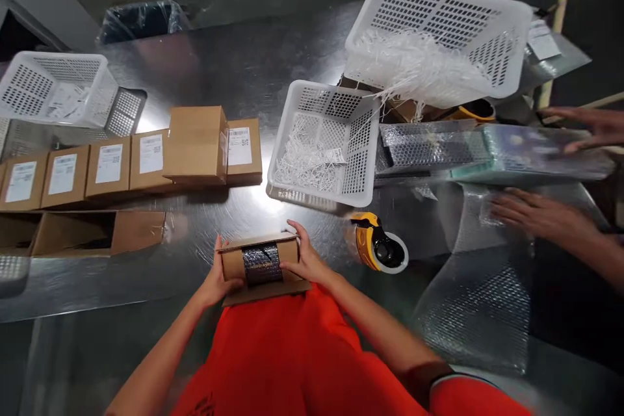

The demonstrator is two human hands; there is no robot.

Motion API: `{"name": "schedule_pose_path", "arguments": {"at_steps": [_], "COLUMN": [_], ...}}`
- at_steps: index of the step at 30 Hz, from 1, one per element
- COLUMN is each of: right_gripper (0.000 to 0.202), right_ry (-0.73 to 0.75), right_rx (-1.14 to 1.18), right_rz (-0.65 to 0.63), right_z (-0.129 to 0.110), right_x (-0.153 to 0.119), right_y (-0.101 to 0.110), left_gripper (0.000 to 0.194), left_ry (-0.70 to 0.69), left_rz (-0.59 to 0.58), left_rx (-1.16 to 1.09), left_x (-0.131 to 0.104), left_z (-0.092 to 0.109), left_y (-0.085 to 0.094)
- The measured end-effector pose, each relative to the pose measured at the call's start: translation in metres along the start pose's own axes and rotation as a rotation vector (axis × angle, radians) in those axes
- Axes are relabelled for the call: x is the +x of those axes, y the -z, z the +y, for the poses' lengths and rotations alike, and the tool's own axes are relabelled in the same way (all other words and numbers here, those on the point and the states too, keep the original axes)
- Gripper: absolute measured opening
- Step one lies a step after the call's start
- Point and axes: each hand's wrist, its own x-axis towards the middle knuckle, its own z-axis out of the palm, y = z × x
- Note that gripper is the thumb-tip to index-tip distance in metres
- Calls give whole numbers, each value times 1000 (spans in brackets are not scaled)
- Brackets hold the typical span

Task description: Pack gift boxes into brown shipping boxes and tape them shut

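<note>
Close to my body at the table's front edge is an open cardboard box [234,264], its flaps spread toward and away from me. Inside it sits a dark item in bubble wrap [263,264]. My left hand [217,277] grips the box's left end, thumb over the near edge. On the right end, my right hand [307,257] holds the box, its thumb reaching in to the wrapped item. A yellow tape dispenser [368,240] lies to the right of my right hand.
Labelled boxes [108,166] line the left, one unlabelled box [195,143] on top. Open boxes [73,234] lie before them. White baskets [322,143] [439,45] hold shredded filler. At right, a co-worker's hands [541,211] are over bubble wrap [478,312] and a wrapped package [536,149].
</note>
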Motion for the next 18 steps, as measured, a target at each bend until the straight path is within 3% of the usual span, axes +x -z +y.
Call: {"name": "schedule_pose_path", "arguments": {"at_steps": [4,7,10,11,12,13,15,18], "right_gripper": [66,66,87,95,102,107,112,113], "right_ry": [118,121,102,87,70,54,30,23], "right_rx": [37,54,93,109,122,130,128,107], "right_rz": [83,110,119,122,121,117,102,91], "right_z": [0,4,8,9,10,11,12,12], "right_x": [7,7,5,4,3,3,2,1], "right_y": [-1,-5,-8,-9,-9,-9,-9,-9], "left_gripper": [138,122,82,59,37,23,27,37], "left_ry": [-101,-243,-405,-457,-496,-528,-544,-644], "left_rz": [125,214,532,519,418,231,-126,-309], "left_rx": [128,244,461,552,641,719,803,893], "left_x": [6,0,-18,-23,-26,-26,-19,2], "left_z": [0,5,16,22,29,37,56,78], "left_y": [1,0,2,3,4,4,2,-5]}}
